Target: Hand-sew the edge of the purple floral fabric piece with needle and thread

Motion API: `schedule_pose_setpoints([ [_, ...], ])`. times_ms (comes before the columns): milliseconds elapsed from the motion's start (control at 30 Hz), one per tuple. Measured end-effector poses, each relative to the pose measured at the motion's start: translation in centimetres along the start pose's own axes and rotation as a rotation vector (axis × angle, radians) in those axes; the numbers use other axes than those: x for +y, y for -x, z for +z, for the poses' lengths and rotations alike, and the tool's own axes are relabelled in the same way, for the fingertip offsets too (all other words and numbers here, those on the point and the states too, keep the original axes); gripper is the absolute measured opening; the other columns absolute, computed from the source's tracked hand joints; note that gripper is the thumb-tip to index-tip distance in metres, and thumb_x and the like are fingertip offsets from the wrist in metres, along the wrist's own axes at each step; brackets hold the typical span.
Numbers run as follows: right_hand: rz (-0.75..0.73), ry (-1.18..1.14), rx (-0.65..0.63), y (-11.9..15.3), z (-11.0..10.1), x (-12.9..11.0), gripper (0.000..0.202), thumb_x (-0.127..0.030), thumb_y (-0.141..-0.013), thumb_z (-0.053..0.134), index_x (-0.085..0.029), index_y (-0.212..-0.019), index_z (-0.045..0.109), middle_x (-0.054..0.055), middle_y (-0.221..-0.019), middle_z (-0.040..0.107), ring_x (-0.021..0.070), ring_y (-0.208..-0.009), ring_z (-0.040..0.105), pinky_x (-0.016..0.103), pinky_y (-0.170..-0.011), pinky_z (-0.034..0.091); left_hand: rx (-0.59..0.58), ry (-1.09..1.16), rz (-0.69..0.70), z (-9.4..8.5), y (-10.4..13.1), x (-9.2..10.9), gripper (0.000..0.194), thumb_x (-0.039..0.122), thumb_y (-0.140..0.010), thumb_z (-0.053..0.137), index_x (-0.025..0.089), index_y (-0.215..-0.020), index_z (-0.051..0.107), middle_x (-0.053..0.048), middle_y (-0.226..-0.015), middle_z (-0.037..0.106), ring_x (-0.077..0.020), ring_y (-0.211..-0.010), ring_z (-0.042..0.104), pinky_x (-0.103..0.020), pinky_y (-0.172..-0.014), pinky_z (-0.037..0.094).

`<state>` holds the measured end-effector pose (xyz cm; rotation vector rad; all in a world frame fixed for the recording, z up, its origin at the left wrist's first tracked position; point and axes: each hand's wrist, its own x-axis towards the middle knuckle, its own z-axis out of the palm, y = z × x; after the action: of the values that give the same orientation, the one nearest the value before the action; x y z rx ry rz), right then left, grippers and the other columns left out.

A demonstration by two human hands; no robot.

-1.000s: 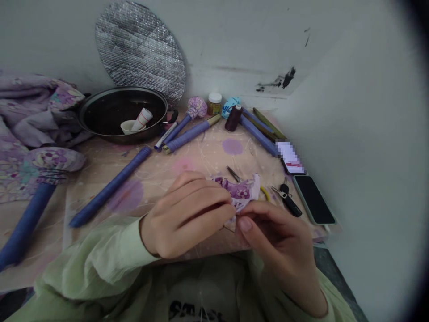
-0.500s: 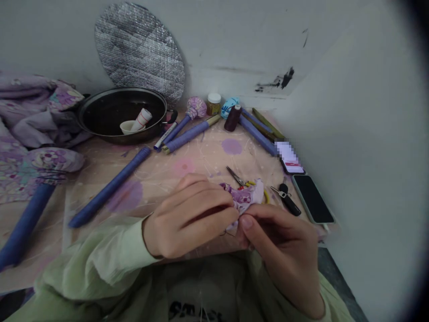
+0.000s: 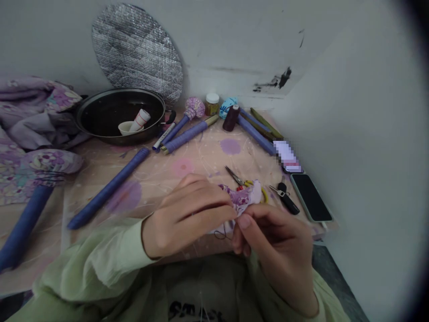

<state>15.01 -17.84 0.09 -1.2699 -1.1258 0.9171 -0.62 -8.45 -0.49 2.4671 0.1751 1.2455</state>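
Observation:
Between my hands, near the table's front edge, is a piece of purple floral fabric (image 3: 244, 197) with a pale edge. My left hand (image 3: 191, 214) is closed on its left side, the fingertips pinching the cloth. My right hand (image 3: 275, 246) pinches the lower edge of the same cloth between thumb and index finger; whether a needle is in that pinch is hidden. A loop of dark thread (image 3: 220, 234) hangs below the fabric. Just behind the cloth lie scissors (image 3: 236, 176) with yellow handles, partly covered by it.
Black-handled snips (image 3: 284, 199) and a phone (image 3: 311, 198) lie at right, another lit phone behind. Blue-wrapped sticks (image 3: 110, 188) lie about the table. At the back stand a dark thread spool (image 3: 231, 118), a small jar (image 3: 212, 104) and a black pan (image 3: 87, 120) holding cups.
My right hand's lower fingers have shifted slightly left, and the thread loop under the fabric shows more clearly. Both hands keep their pinch on the cloth. The view has moved slightly.

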Motion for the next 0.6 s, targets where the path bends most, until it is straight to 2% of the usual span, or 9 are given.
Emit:
schedule_pose_setpoints([
  [133,-0.042,0.1,-0.052,-0.2,-0.3,-0.4,0.016,-0.016,-0.087,0.058,-0.022,-0.072,0.064,-0.004,-0.054,0.067,0.0076,-0.04,0.058,0.015,-0.038,0.046,0.02,0.034,-0.023,0.3,0.2,-0.1,0.01,0.01,-0.089,0.057,0.01,-0.097,0.064,-0.012,-0.094,0.069,-0.0186,-0.089,0.065,-0.036,-0.08,0.052],
  [200,-0.11,0.261,-0.072,0.0,-1.2,-1.0,0.012,-0.018,-0.085,0.06,-0.023,-0.078,0.067,-0.003,-0.063,0.071,0.0101,-0.051,0.064,0.019,-0.048,0.052,0.039,0.055,-0.063,0.3,0.3,-0.3,0.011,0.009,-0.088,0.059,0.011,-0.097,0.064,-0.012,-0.094,0.069,-0.0185,-0.088,0.065,-0.036,-0.079,0.052],
  [267,-0.179,0.433,-0.022,0.1,-2.3,-1.7,0.009,-0.02,-0.083,0.064,-0.025,-0.087,0.069,0.0,-0.08,0.075,0.0155,-0.072,0.069,0.026,-0.066,0.057,0.042,0.076,-0.104,0.3,0.1,-0.4,0.011,0.008,-0.087,0.061,0.012,-0.096,0.064,-0.012,-0.094,0.069,-0.0183,-0.088,0.065,-0.036,-0.079,0.053],
  [333,-0.226,0.544,0.057,-0.2,-3.3,-2.3,0.016,-0.023,-0.082,0.066,-0.026,-0.097,0.07,0.004,-0.096,0.074,0.0209,-0.09,0.068,0.033,-0.081,0.055,0.036,0.098,-0.122,0.2,-0.2,-0.5,0.01,0.008,-0.086,0.062,0.013,-0.095,0.064,-0.011,-0.093,0.07,-0.0175,-0.087,0.065,-0.035,-0.079,0.053],
  [400,-0.251,0.574,0.075,-1.1,-3.9,-2.6,0.017,-0.025,-0.082,0.065,-0.026,-0.099,0.069,0.005,-0.097,0.072,0.022,-0.092,0.066,0.036,-0.083,0.053,0.023,0.139,-0.134,0.0,-0.5,-0.5,0.009,0.009,-0.086,0.062,0.014,-0.094,0.064,-0.009,-0.091,0.069,-0.016,-0.087,0.065,-0.032,-0.078,0.054],
  [433,-0.242,0.563,0.043,-1.9,-3.9,-2.7,0.015,-0.026,-0.083,0.064,-0.025,-0.097,0.069,0.005,-0.093,0.072,0.021,-0.088,0.066,0.036,-0.081,0.053,0.021,0.161,-0.143,0.0,-0.7,-0.5,0.008,0.01,-0.087,0.062,0.015,-0.093,0.063,-0.008,-0.09,0.069,-0.0153,-0.086,0.065,-0.03,-0.078,0.054],
  [567,-0.105,0.387,-0.349,-5.0,-3.3,-2.4,0.011,-0.03,-0.083,0.063,-0.022,-0.08,0.071,0.002,-0.078,0.072,0.016,-0.074,0.064,0.03,-0.069,0.052,0.002,0.191,-0.161,-0.2,-0.8,-0.5,0.006,0.012,-0.088,0.061,0.015,-0.092,0.063,-0.006,-0.087,0.069,-0.0138,-0.085,0.064,-0.027,-0.077,0.054],
  [600,-0.053,0.335,-0.406,-5.5,-3.1,-2.3,0.012,-0.031,-0.082,0.064,-0.021,-0.078,0.07,0.001,-0.076,0.071,0.0149,-0.072,0.064,0.028,-0.065,0.051,-0.007,0.186,-0.159,-0.2,-0.7,-0.4,0.005,0.012,-0.088,0.061,0.015,-0.092,0.063,-0.006,-0.087,0.068,-0.0133,-0.085,0.064,-0.026,-0.077,0.053],
])
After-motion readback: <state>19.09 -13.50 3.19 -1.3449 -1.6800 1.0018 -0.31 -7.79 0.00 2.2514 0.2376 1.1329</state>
